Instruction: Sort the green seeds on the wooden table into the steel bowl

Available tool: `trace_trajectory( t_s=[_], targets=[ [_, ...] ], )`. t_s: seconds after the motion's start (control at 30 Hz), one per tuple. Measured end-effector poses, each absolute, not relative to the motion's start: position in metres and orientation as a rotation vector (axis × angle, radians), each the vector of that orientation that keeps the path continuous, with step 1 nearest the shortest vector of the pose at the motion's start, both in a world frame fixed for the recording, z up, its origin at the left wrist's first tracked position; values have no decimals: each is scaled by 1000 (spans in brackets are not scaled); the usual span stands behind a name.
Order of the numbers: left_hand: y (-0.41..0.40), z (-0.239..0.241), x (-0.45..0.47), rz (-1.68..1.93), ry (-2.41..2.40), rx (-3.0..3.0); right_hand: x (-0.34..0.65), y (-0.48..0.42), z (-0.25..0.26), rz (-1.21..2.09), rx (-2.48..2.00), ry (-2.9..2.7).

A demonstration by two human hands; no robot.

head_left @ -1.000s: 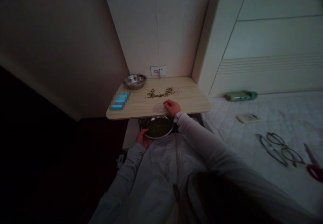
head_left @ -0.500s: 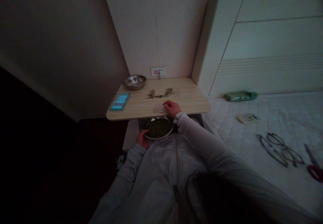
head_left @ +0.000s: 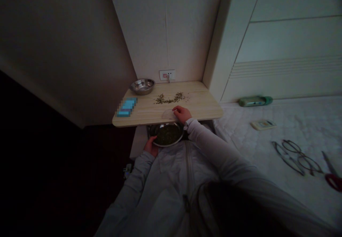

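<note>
My left hand (head_left: 151, 146) grips the near-left rim of a steel bowl (head_left: 167, 134) filled with small dark green bits, held just below the front edge of a small wooden table (head_left: 203, 105). My right hand (head_left: 182, 114) rests on the tabletop near that edge, fingers curled on a pale thin piece (head_left: 167, 114) that I cannot name. Beyond it a loose line of the same green bits (head_left: 170, 98) lies scattered across the table.
A second steel bowl (head_left: 142, 86) stands at the table's back left, a blue flat object (head_left: 126, 107) at its left edge. A wall socket (head_left: 167, 75) is behind. On the bed to the right lie a green case (head_left: 255, 101), a small card (head_left: 263, 124), glasses (head_left: 295, 155) and scissors (head_left: 332, 175).
</note>
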State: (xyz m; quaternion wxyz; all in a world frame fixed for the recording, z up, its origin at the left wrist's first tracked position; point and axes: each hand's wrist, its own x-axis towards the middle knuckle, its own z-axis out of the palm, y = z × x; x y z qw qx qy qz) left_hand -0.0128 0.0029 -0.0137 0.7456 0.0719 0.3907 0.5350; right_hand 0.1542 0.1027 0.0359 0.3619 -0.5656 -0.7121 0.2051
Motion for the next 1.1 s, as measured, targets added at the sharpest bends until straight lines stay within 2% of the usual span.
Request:
trace_trajectory(
  t_s=[1.1],
  targets=[
    [6,-20,-14,1181,851,169,154,101,35,513,-1459,-1847]
  ],
)
